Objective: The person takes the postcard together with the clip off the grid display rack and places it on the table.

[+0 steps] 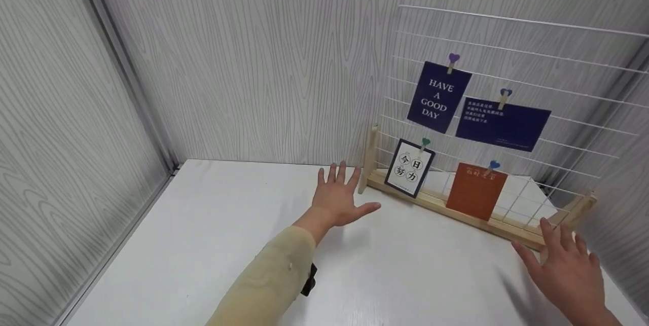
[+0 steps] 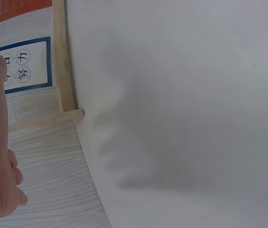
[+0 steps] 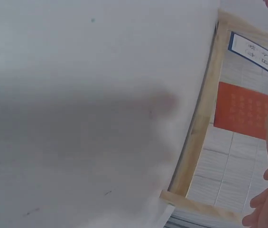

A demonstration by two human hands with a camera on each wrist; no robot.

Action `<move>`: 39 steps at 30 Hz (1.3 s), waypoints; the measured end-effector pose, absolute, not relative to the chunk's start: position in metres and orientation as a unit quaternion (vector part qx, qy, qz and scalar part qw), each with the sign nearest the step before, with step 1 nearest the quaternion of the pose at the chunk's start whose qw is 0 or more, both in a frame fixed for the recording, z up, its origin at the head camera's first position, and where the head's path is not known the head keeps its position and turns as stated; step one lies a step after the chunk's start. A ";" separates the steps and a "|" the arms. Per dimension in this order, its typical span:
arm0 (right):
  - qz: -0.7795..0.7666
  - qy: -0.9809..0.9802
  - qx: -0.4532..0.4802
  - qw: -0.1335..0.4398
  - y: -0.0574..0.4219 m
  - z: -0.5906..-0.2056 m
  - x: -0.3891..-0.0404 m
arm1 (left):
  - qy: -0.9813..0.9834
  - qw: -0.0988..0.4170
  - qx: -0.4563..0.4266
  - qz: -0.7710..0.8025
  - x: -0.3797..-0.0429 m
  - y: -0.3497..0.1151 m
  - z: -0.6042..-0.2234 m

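A white wire grid (image 1: 507, 82) stands in a wooden base (image 1: 436, 204) with upright end posts. Heart-topped clips hold several cards on it: a dark blue HAVE A GOOD DAY card (image 1: 439, 97), a wide dark blue card (image 1: 503, 124), a white card with a blue border (image 1: 409, 168) and an orange card (image 1: 476, 190). Beside the base's left end, my left hand (image 1: 335, 196) has its fingers spread and holds nothing. My right hand (image 1: 570, 270) is near the base's right end, fingers apart, holding nothing. In both wrist views, hand shadows fall on the white table.
The white table (image 1: 243, 224) reaches back to a grey wood-grain wall panel (image 1: 253, 62). Another panel (image 1: 61, 138) rises on the left along a metal edge strip. A black strap piece (image 1: 309, 280) shows under my left sleeve (image 1: 274, 275).
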State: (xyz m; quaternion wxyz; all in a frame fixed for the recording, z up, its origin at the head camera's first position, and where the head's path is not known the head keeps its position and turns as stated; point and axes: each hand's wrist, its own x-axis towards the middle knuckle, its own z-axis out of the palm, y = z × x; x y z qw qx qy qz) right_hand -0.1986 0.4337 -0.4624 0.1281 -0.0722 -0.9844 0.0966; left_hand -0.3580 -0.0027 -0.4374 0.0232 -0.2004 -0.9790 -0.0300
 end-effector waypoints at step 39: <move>0.157 -0.982 -0.082 0.058 0.487 -0.491 -0.228 | -0.965 -0.042 -0.189 -0.179 -0.409 0.040 -0.453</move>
